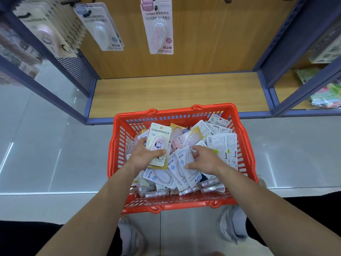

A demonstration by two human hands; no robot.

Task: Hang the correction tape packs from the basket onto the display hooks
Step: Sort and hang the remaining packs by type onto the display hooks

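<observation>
A red plastic basket on the floor holds several correction tape packs. My left hand grips a cream pack with a cartoon figure, held upright above the pile. My right hand pinches a white and blue pack lying in the basket. On the wooden back panel above, a pink pack hangs on a hook at the centre, blue packs hang to its left, and cream packs hang further left.
A wooden shelf base lies between blue perforated side panels. Other stationery sits on the shelves at the right. Grey tiled floor surrounds the basket, and my shoes stand just behind it.
</observation>
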